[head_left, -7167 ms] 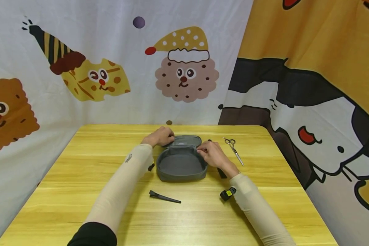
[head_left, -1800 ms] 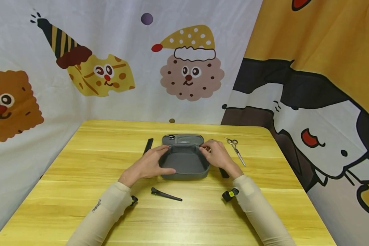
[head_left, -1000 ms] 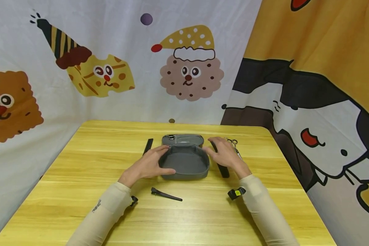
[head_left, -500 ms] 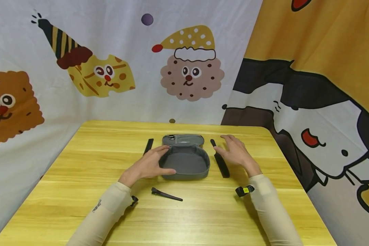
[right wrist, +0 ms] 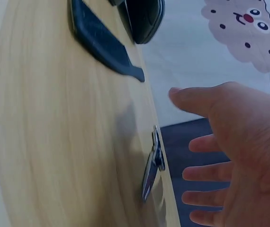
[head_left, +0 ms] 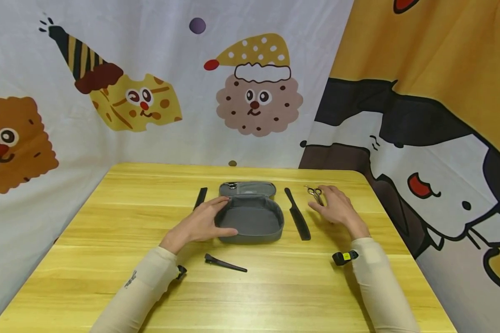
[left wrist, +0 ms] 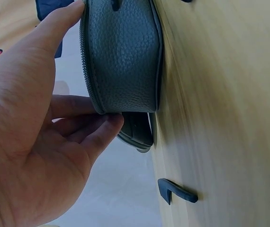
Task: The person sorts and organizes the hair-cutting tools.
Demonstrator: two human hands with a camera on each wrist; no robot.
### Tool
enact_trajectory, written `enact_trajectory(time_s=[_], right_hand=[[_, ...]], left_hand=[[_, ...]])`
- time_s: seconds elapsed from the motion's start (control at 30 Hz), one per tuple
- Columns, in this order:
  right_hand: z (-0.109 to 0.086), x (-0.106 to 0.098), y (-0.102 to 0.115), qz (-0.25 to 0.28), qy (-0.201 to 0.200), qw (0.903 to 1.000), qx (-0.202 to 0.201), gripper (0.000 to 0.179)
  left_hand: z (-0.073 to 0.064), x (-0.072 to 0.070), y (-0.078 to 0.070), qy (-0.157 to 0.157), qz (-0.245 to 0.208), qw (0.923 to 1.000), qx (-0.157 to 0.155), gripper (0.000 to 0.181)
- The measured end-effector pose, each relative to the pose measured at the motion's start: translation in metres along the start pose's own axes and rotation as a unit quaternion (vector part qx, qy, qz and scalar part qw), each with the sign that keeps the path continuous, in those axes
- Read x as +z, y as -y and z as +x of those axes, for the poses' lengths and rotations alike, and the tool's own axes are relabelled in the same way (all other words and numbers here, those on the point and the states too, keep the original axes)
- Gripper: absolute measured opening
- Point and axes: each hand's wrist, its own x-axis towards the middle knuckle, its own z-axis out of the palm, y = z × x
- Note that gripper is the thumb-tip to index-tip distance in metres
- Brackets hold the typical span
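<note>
A grey zip case [head_left: 250,238] with textured sides [left wrist: 123,56] stands unzipped on the table, its lid [head_left: 256,188] folded back. My left hand [head_left: 197,222] grips its left side, thumb at the front rim and fingers around the back corner. The lid's inner pocket shows a shiny round metal piece [head_left: 232,186]. Farther right, my right hand [head_left: 336,206] hovers with fingers spread and nothing in them. Close by it lie metal scissors [head_left: 314,192], their blades hidden by the hand in the head view; the right wrist view shows the scissors [right wrist: 155,163] below the fingers.
Between case and scissors lies a black comb [head_left: 298,217]. A black hair clip [head_left: 225,262] rests in front of the case. Left of the case is a flat black strip [head_left: 200,198], partly behind the left hand. A printed cloth [head_left: 150,148] hangs behind the wooden table [head_left: 250,300].
Since the earliest frame my left hand has moved from the lid to the case's left side. My right hand has left the case's right rim and moved right, past the comb, to the scissors.
</note>
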Motion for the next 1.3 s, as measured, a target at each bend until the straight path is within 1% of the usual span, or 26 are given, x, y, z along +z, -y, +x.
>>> enact_trajectory(time_s=[0.17,0.33,0.57,0.83,1.07,1.17,1.3], right_hand=[[-0.002,-0.001,-0.008,-0.007,0.004,0.9999,0.008,0.08],[-0.001,-0.001,-0.013,-0.016,0.013,0.9998,0.006,0.076],[0.0,0.002,-0.017,-0.029,0.014,0.9995,-0.005,0.062],[0.001,0.007,-0.018,-0.026,0.0,0.9992,-0.03,0.035],[0.001,0.008,-0.018,-0.025,-0.009,0.9983,-0.051,0.025],[0.002,0.007,-0.017,-0.025,-0.007,0.9983,-0.052,0.022],[0.005,0.007,-0.017,-0.016,0.003,0.9991,-0.039,0.02]], left_hand=[[0.0,0.0,-0.001,0.0,-0.001,1.0,-0.001,0.104],[0.002,0.001,0.0,-0.005,0.001,1.0,0.003,0.104],[0.002,0.001,0.001,-0.007,-0.001,1.0,0.005,0.104],[0.0,0.002,0.002,-0.002,-0.004,1.0,-0.001,0.104],[-0.001,0.002,0.002,-0.001,-0.008,1.0,-0.002,0.104],[-0.002,0.002,0.001,-0.001,-0.012,0.9999,-0.003,0.104],[-0.001,0.002,0.001,-0.002,-0.011,0.9999,-0.002,0.104]])
